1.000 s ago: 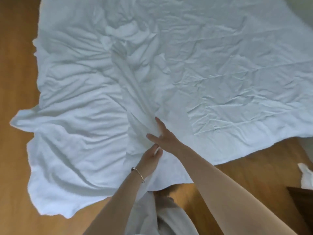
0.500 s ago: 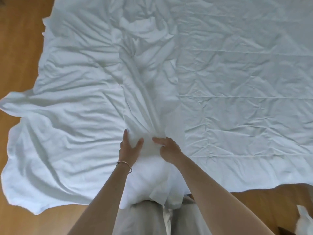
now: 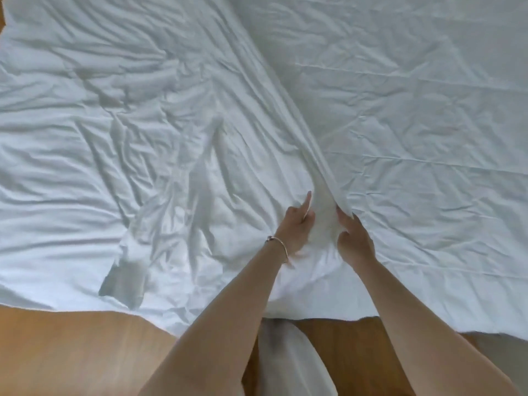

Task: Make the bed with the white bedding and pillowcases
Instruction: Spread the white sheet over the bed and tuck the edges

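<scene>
A large white sheet (image 3: 400,124) lies spread and crumpled across most of the view, its near edge on the wooden floor. A long raised fold (image 3: 285,104) runs from the upper middle down to my hands. My left hand (image 3: 295,227), with a bracelet on the wrist, rests on the cloth left of the fold with the index finger stretched out. My right hand (image 3: 353,238) grips the fold's lower end with curled fingers. The left half of the sheet is heavily wrinkled, the right half flatter with straight crease lines.
Wooden floor (image 3: 71,347) shows along the bottom and at the top left corner. Pale trousers (image 3: 288,361) show between my forearms. The sheet's near edge curves across the floor just in front of me.
The view has come closer and lower over the sheet. Both hands moved further onto the cloth along the fold, and the fold now stretches long and straight away from them.
</scene>
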Motion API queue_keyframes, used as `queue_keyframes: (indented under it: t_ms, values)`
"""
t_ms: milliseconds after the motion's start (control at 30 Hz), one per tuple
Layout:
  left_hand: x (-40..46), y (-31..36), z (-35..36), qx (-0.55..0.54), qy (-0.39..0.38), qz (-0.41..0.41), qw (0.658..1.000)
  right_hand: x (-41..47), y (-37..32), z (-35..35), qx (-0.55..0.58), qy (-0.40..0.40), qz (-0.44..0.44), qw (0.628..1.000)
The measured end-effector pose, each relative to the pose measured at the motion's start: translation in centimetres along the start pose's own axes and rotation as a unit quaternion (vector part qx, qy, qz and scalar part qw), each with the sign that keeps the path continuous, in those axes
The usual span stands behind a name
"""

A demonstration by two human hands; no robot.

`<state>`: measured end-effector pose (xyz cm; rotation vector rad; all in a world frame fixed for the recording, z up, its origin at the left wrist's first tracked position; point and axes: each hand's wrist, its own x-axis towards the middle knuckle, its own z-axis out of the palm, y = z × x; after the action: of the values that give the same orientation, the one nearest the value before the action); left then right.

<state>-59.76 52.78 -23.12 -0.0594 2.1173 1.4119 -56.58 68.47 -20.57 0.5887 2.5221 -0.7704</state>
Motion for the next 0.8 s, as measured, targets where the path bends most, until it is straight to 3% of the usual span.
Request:
queue_keyframes:
  t_ms: [100, 167, 267, 400, 500, 567, 700, 800]
  values:
    - [0.9, 1.6, 5.2, 0.075, -0.062, -0.078, 0.992, 2.4, 5.3, -4.7, -0.079, -0.028, 0.026, 0.996]
    - [-0.1, 0.7, 5.6, 0.103, -0.047, -0.120, 0.986, 4.0, 6.6, -5.9, -0.093, -0.089, 0.044, 0.991]
    - [-2.4, -1.8, 3.4, 0.160, 0.128, -0.148, 0.968, 4.8, 5.7, -4.9, -0.123, -0.120, 0.068, 0.983]
    - [-4.5, -4.7, -0.9, 0.228, 0.306, -0.224, 0.897, 3.0, 2.8, -1.5, -0.216, -0.060, 0.014, 0.974]
    - [-5.0, -6.4, -3.8, 0.187, 0.357, -0.309, 0.861, 1.7, 1.3, 0.2, -0.279, -0.021, -0.104, 0.954]
    - [-5.0, -7.3, -5.8, 0.141, 0.375, -0.339, 0.851, 1.2, 0.0, 1.5, -0.285, -0.063, -0.174, 0.940]
    - [-4.8, -9.1, -10.6, 0.017, 0.426, -0.339, 0.839, 1.0, -4.1, 4.0, -0.200, -0.222, -0.173, 0.938]
    - [-5.4, -11.3, -14.1, 0.037, 0.398, -0.350, 0.847, 1.0, -7.2, 5.8, -0.179, -0.259, -0.162, 0.935]
